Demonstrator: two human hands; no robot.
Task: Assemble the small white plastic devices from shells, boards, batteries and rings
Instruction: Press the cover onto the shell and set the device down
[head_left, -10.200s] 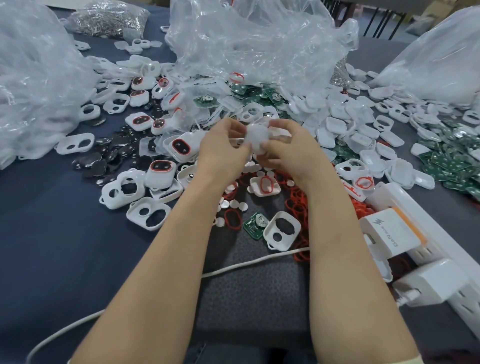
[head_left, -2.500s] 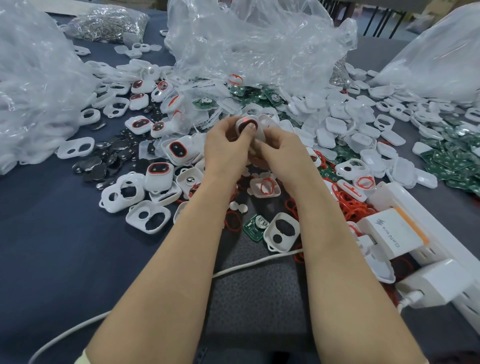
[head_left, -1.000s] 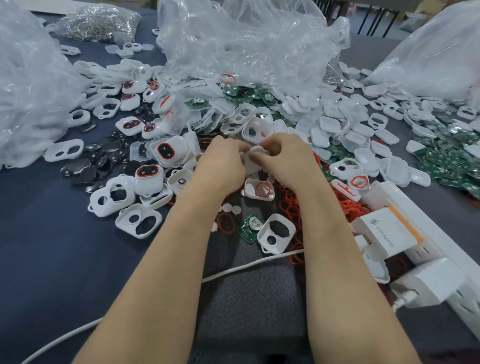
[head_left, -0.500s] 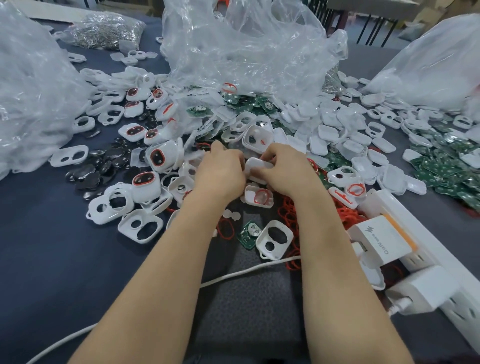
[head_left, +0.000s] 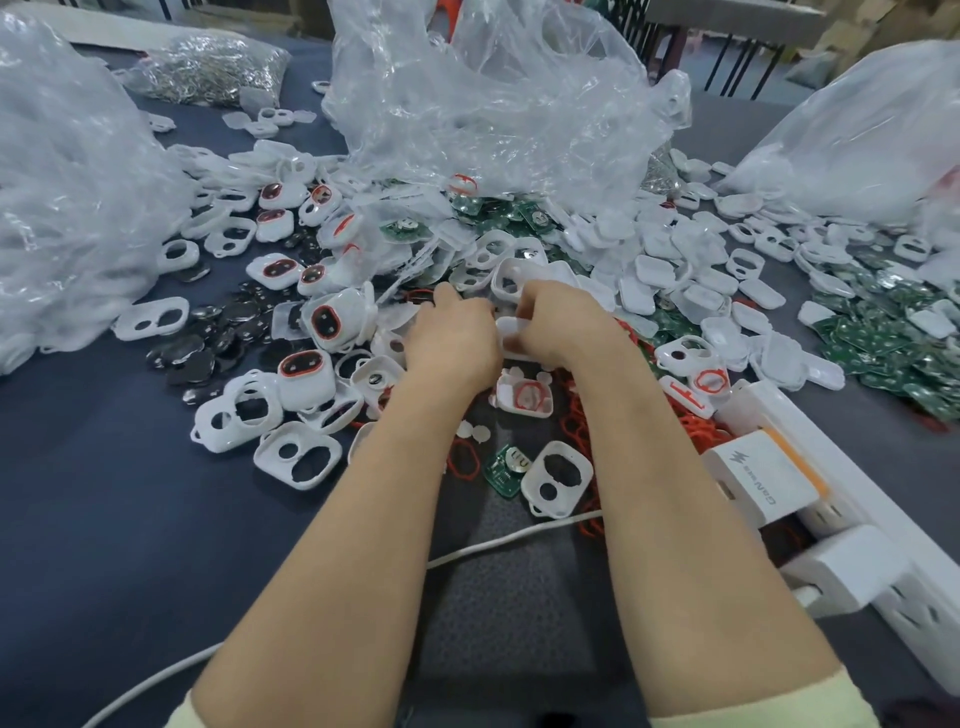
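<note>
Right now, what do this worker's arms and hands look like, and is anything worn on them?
The left hand and right hand are ungloved, with nothing on either wrist. The forearms are uncovered up to a pale yellow left sleeve and right sleeve, just visible at the picture's bottom edge.

Bare blue table (head_left: 119, 519) near left lies open – shells (head_left: 298, 454), plastic bags (head_left: 493, 104) crowd far, power strip (head_left: 857, 530) blocks right

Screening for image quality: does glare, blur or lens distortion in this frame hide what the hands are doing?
Head view: even light, soft shadows; glare on the clear plastic bag; wide-angle stretch toward the frame edges; left hand and right hand slightly blurred, so the white shell between them reads poorly.
</note>
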